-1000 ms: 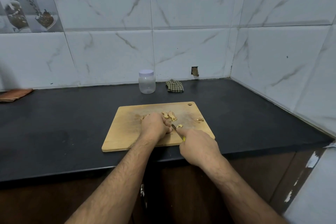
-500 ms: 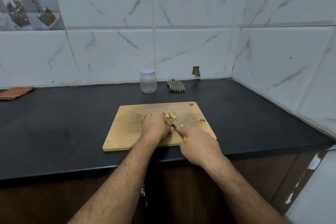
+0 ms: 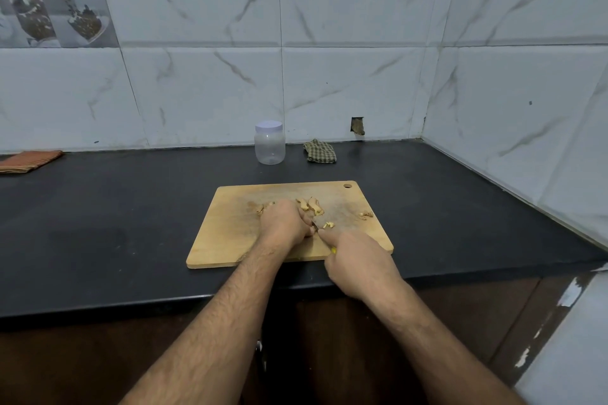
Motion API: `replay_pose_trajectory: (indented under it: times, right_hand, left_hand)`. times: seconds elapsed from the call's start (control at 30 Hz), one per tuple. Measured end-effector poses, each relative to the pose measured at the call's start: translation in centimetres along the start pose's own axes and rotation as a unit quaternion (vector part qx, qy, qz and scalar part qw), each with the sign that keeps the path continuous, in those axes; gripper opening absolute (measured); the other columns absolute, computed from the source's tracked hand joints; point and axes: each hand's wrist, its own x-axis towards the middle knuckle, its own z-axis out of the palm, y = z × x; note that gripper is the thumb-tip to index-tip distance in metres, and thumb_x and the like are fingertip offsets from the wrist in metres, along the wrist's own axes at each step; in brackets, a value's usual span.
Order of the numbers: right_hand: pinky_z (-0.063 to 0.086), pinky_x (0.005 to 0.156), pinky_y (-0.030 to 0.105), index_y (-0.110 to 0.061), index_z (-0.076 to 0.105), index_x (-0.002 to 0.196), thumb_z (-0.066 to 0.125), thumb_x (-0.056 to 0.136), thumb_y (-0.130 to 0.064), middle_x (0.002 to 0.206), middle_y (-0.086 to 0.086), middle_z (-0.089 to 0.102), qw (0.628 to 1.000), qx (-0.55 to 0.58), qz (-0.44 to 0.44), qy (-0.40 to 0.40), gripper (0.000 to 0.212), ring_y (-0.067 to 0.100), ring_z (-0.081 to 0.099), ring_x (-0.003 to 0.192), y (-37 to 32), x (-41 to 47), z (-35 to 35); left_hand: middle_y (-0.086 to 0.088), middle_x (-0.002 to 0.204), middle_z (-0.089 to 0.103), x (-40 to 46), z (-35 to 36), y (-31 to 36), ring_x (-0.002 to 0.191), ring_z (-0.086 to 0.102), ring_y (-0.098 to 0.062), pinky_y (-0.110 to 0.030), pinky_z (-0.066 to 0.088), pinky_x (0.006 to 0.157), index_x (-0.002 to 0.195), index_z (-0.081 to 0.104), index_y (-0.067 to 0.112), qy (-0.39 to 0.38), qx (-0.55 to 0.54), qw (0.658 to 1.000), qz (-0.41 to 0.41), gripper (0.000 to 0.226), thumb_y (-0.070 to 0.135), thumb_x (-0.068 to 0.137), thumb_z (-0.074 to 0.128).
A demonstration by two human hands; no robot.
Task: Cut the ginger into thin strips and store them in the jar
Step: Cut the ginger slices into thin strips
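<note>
On a dark desk (image 3: pixel 115 233) beneath marble-tiled walls, a person is working at a wooden cutting board (image 3: pixel 227 240), with the lidded clear jar (image 3: pixel 269 143) sitting well behind it beside a checked cloth (image 3: pixel 320 151). Curled over the ginger (image 3: pixel 312 205) at the board's middle, the left hand (image 3: pixel 284 223) is pinning down a piece mostly hidden beneath its fingers, while the right hand (image 3: pixel 358 260) is gripping a small knife (image 3: pixel 315 226) by its yellow handle. Light, firm and likely slippery when cut, the ginger is probably best held from above, with fingertips tucked back from the blade.
</note>
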Motion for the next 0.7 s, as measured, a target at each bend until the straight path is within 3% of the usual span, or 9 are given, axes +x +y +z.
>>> replay_pose_trajectory:
  times: [0.23,0.7]
  right_hand:
    - [0.049,0.076,0.033,-0.041,0.043,0.144,0.043,0.095,-0.014,0.116,0.0,0.063,1.0,-0.01,0.012,0.012,0.056,0.02,0.058,0.103,0.72,-1.13,0.12]
    - [0.047,0.089,0.03,-0.038,0.042,0.148,0.047,0.095,-0.017,0.142,-0.008,0.053,0.999,0.036,0.004,0.022,0.057,0.015,0.051,0.124,0.22,-0.65,0.02]
  left_hand:
    - [0.011,0.094,0.073,-0.01,0.11,-0.12,0.089,0.058,-0.004,-0.021,0.044,0.079,0.085,0.078,0.023,0.0,-0.024,1.0,-0.006,0.006,0.02,0.08,0.079]
    - [0.011,0.088,0.072,-0.36,0.13,0.12,0.09,0.059,-0.007,-0.022,0.041,0.069,0.085,0.078,0.023,0.003,-0.041,0.998,-0.038,0.01,0.019,0.077,0.081]
